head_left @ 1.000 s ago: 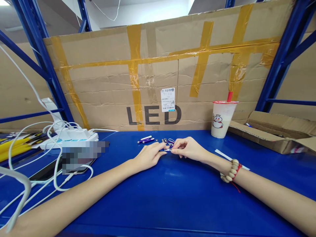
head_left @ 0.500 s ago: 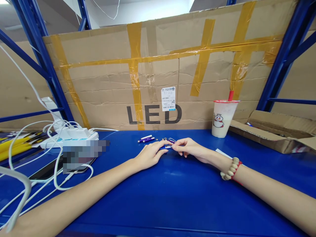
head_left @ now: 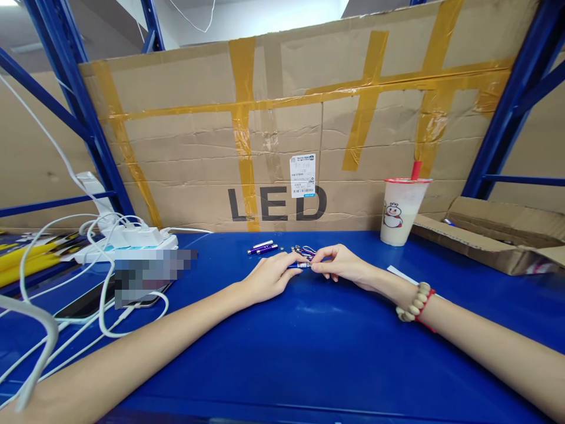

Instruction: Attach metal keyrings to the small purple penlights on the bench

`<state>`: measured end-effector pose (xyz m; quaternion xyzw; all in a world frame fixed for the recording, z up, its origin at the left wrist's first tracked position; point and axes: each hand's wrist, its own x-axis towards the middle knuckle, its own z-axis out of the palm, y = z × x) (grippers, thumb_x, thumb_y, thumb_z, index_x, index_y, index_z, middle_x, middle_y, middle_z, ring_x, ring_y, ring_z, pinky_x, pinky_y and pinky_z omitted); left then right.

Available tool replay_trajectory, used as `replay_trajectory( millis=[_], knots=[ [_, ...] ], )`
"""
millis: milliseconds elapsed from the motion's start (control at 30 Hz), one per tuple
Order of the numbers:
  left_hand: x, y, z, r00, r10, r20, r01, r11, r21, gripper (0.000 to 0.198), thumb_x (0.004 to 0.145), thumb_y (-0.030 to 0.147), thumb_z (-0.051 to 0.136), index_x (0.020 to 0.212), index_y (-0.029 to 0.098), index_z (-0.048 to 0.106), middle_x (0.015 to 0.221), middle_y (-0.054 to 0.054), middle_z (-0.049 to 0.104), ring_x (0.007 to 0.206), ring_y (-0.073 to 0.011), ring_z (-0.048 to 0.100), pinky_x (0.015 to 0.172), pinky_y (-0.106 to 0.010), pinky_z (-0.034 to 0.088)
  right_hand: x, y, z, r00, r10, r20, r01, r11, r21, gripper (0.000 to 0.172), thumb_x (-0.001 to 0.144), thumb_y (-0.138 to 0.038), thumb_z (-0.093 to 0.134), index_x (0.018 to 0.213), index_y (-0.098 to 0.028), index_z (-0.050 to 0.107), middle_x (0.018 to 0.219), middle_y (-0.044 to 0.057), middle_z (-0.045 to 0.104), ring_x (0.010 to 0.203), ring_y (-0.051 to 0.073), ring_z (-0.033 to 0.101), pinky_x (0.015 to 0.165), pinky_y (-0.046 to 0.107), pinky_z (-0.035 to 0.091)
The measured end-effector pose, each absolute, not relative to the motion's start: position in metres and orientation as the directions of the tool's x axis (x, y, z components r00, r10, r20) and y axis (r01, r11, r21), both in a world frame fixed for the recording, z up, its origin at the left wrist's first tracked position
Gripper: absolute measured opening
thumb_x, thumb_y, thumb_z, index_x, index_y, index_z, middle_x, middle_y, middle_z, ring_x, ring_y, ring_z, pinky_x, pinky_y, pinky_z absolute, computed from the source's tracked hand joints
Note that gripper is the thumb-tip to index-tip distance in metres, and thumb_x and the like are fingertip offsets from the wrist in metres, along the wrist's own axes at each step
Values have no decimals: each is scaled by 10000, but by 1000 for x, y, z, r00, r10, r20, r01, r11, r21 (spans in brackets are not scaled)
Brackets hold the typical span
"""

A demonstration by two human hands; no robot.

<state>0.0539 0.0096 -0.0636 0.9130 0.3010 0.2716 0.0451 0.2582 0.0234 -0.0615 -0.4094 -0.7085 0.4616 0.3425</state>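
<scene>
My left hand (head_left: 270, 277) is closed on a small blue metal tube (head_left: 299, 265) just above the blue tabletop. At the tube's right end, the fingertips of my right hand (head_left: 335, 263) are pinched together; what they hold, if anything, is too small to make out. Behind my fingers lie a few shiny metal pieces with a loop (head_left: 305, 251). To their left rest a purple tube (head_left: 266, 249) and a silver one (head_left: 262, 244) side by side, with a tiny round part (head_left: 282, 248) near them.
A drink cup (head_left: 398, 213) with a red straw stands at the back right, beside an open cardboard box (head_left: 481, 247). White cables and a power strip (head_left: 132, 237) crowd the left, near phones (head_left: 86, 299). A white strip (head_left: 399, 272) lies behind my right wrist.
The view has shifted slightly. My right fingertips have moved a little away from the tube's end, and more of that end shows. My left hand keeps its hold.
</scene>
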Motion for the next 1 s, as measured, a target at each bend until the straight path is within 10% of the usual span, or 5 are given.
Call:
replay_trajectory(
  millis=[767,1000],
  knots=[
    [54,9,-66,633,566,528,600,-790,127,298,893,224,353,1160,242,485,1170,-9,583,1030,-159,549,865,-295,448,243,7,-51,-369,928,-42,229,47,-972,410,536,-506,721,676,-156,561,539,-59,438,452,39,417,326,131,288],
    [56,11,-67,554,622,554,671,-727,145,293,898,256,335,1135,224,503,1116,-17,607,995,-160,561,836,-294,463,240,16,-62,-318,917,240,287,334,-898,401,642,-556,618,688,-169,523,502,-55,468,400,65,440,372,187,365]
  ],
)
